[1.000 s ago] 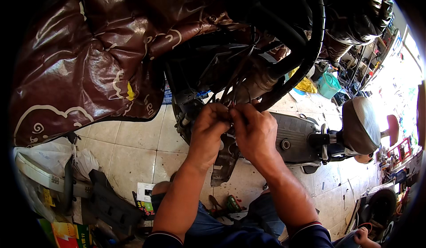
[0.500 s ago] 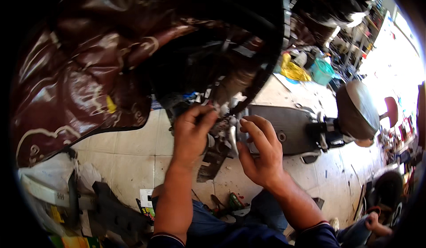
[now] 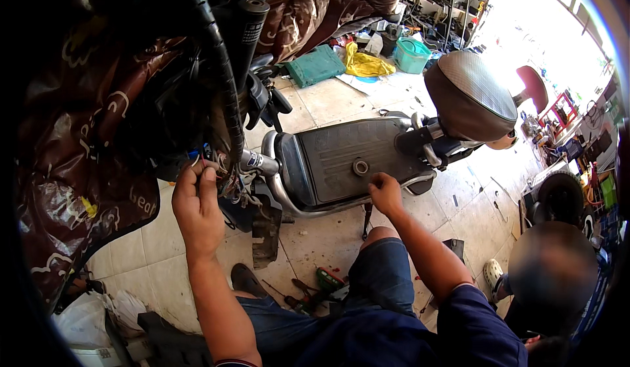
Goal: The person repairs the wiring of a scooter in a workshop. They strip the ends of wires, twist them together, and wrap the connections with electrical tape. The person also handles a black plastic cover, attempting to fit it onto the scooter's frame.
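Observation:
My left hand pinches a thin pink wire between thumb and forefinger at the front of an electric scooter. Loose wires hang in a bundle beside those fingers, by the silver steering tube. My right hand hovers at the near edge of the scooter's black footboard, its fingers curled together. Whatever they may hold is hidden. A small round ring lies on the footboard, close to that hand. The black corrugated hose runs down in front of the handlebar area.
A maroon patterned cover drapes the left side. The scooter seat rises at right. Several tools lie on the tiled floor near my feet. Another person is at lower right, below a tyre. A teal bin stands at the back.
My right hand has drawn away from the wires to the right, and its spread fingers have curled. The left hand stays at the wires. The view has shifted, showing more of the scooter.

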Available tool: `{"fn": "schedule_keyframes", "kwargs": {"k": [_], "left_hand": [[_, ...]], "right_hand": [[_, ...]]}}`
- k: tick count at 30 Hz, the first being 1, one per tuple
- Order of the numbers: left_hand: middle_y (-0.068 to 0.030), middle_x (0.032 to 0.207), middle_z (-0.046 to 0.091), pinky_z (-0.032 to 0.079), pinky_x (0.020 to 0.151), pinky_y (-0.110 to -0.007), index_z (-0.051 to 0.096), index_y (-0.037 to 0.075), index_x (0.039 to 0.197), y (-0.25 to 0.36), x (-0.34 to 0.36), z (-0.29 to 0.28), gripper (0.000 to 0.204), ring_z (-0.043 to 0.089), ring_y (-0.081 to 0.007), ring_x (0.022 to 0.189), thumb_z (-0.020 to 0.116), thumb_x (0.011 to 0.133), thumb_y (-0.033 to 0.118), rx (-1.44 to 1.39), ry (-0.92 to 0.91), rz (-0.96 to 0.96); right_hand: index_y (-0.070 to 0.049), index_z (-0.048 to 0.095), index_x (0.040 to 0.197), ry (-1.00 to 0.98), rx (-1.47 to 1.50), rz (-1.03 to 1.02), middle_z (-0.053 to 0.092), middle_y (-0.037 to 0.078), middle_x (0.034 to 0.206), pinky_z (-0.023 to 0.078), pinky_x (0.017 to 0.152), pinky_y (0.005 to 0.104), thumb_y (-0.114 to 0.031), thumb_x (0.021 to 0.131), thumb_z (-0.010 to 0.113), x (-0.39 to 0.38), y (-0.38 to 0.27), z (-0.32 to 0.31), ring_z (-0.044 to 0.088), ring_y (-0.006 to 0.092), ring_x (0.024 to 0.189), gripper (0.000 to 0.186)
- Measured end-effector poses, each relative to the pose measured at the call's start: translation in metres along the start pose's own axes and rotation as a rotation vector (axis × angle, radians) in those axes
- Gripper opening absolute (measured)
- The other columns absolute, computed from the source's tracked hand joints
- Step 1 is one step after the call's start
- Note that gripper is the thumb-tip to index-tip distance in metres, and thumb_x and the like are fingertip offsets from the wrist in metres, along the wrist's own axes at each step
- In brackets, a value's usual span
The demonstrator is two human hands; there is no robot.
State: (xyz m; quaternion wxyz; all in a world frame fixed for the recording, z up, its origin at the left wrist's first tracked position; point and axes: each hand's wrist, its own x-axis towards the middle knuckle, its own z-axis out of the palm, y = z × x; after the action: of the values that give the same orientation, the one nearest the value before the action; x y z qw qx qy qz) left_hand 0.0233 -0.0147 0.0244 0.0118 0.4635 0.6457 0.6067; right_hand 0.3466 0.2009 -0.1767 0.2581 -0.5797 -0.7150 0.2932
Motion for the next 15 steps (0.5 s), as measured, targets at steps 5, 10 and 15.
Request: {"fn": "schedule_keyframes", "kwargs": {"k": [5, 10, 15], "left_hand": [[-0.0095, 0.091, 0.068, 0.050, 0.079, -0.033, 0.065, -0.001, 0.101, -0.019, 0.001, 0.000, 0.018, 0.062, -0.0202, 0.082, 0.068, 0.102, 0.016, 0.135, 0.063, 0.079], [-0.0110, 0.090, 0.070, 0.050, 0.077, -0.033, 0.066, -0.002, 0.102, -0.020, 0.001, 0.000, 0.019, 0.063, -0.0204, 0.082, 0.069, 0.101, 0.017, 0.113, 0.071, 0.111], [-0.0084, 0.083, 0.064, 0.047, 0.070, -0.032, 0.064, -0.001, 0.098, -0.013, 0.002, -0.003, 0.018, 0.058, -0.0181, 0.074, 0.059, 0.105, 0.015, -0.049, 0.011, 0.056]], "right_hand": [[-0.012, 0.071, 0.123, 0.066, -0.242, -0.067, 0.071, 0.021, 0.115, 0.055, 0.093, 0.0461, -0.013, 0.084, 0.069, 0.023, -0.006, 0.022, 0.069, 0.0390, 0.107, 0.039], [-0.016, 0.070, 0.127, -0.067, -0.405, -0.070, 0.067, 0.020, 0.119, 0.055, 0.093, 0.0503, -0.011, 0.084, 0.066, 0.029, -0.013, 0.032, 0.068, 0.0414, 0.108, 0.043], [-0.014, 0.073, 0.121, 0.015, -0.351, -0.101, 0.068, 0.020, 0.116, 0.056, 0.088, 0.0501, -0.013, 0.086, 0.070, 0.030, -0.001, 0.037, 0.069, 0.0404, 0.102, 0.035]]}}
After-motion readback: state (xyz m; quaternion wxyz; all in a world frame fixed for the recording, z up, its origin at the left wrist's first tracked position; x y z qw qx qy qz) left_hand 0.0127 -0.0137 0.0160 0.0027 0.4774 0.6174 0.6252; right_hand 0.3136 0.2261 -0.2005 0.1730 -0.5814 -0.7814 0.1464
